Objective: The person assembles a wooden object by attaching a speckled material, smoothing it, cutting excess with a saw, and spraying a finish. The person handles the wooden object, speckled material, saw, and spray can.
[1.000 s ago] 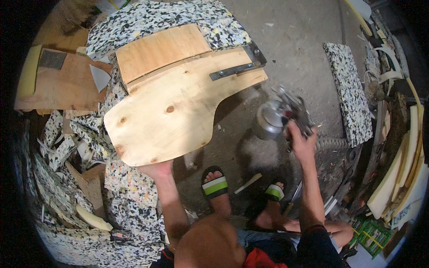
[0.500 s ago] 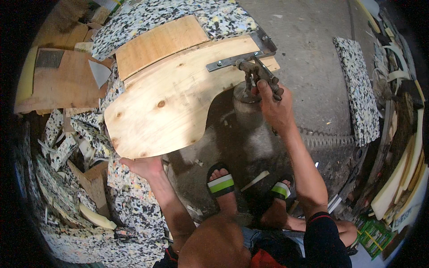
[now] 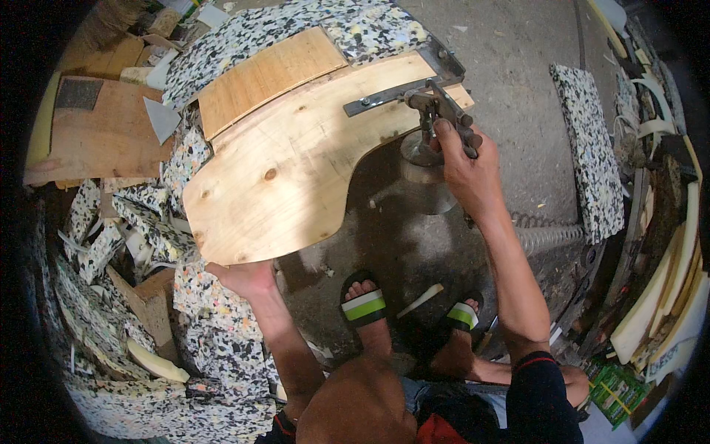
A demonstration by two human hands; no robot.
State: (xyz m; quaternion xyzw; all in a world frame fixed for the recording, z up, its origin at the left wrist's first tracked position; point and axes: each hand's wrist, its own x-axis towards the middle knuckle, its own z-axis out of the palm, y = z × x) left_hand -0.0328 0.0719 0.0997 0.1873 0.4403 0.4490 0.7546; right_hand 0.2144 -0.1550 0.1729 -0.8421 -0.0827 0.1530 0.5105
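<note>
My right hand (image 3: 473,166) is wrapped round a dark, grimy spray gun (image 3: 424,103), its round cup (image 3: 430,185) hanging below. The gun's head is above the right end of a pale, curved plywood board (image 3: 274,200), beside a black metal bracket (image 3: 370,103) bolted to it. With my left hand (image 3: 244,278) I hold the board's near left edge; the palm is under it and the fingers are mostly hidden. A smaller, browner plywood piece (image 3: 270,78) lies along the board's far edge.
Speckled foam (image 3: 274,22) lies beyond the board, and more scraps (image 3: 96,251) pile up at left. A long foam strip (image 3: 592,148) stretches along the right. A coiled hose (image 3: 547,231) crosses the floor. Cardboard (image 3: 118,133) lies at far left; a pale offcut (image 3: 420,300) rests between my sandals.
My right hand and the spray gun have shifted slightly right and away from the left hand. The board's left end has also moved a little to the right, along with my left hand.
</note>
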